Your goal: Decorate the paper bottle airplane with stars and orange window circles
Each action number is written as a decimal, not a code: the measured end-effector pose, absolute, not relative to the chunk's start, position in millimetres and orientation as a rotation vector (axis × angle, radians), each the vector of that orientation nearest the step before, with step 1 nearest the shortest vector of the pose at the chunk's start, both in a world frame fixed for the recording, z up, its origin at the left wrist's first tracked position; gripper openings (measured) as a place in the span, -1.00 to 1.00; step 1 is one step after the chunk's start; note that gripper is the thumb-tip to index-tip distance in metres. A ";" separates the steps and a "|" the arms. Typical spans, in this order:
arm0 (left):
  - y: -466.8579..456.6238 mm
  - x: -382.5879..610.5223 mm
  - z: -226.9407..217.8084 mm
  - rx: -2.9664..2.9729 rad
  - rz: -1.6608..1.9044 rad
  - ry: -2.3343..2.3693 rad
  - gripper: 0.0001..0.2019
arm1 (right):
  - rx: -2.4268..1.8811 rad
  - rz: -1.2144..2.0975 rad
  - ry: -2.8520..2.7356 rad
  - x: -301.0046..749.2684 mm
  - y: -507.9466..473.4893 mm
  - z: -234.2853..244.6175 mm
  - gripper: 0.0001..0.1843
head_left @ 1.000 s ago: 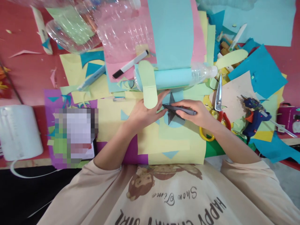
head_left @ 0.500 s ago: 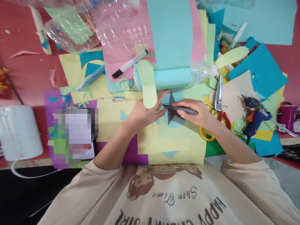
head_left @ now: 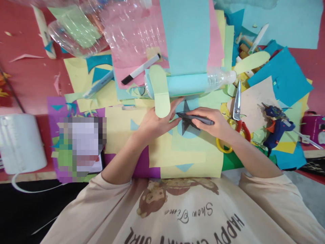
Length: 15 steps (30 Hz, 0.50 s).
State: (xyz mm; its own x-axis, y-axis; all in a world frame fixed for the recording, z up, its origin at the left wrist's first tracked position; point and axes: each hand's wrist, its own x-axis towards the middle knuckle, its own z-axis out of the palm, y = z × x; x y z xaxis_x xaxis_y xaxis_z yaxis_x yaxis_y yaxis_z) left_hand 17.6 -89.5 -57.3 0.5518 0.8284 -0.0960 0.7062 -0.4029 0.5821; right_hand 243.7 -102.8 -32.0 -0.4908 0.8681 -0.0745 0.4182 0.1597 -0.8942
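A dark grey star (head_left: 186, 126) shows on light blue paper between my hands. My right hand (head_left: 213, 120) is closed around a dark grey pen (head_left: 203, 119), whose tip reaches the star's left side. Fingers outstretched, my left hand (head_left: 159, 122) lies flat on the paper left of the star. A rounded pale green paper strip (head_left: 162, 104) covers part of that hand. Just beyond both hands, a clear plastic bottle (head_left: 190, 83) wrapped in light blue paper lies on its side.
Scissors (head_left: 238, 110) with red and yellow handles lie right of my right hand, and a blue glue gun (head_left: 276, 132) sits farther right. A white marker (head_left: 141, 69) and more plastic bottles (head_left: 132, 34) are at the back. A blurred phone-like device (head_left: 98, 164) lies left.
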 end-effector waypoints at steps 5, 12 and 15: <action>-89.2 18.7 -55.9 2.212 0.264 1.232 -0.42 | -1.217 1.300 -1.994 244.3 -102.7 -31.9 -0.72; -89.3 19.3 -55.5 2.204 0.250 1.244 -0.42 | -1.217 1.303 -1.983 244.9 -102.6 -31.8 -0.72; -89.0 18.8 -55.9 2.203 0.255 1.243 -0.42 | -1.208 1.300 -1.984 245.5 -102.4 -32.0 -0.72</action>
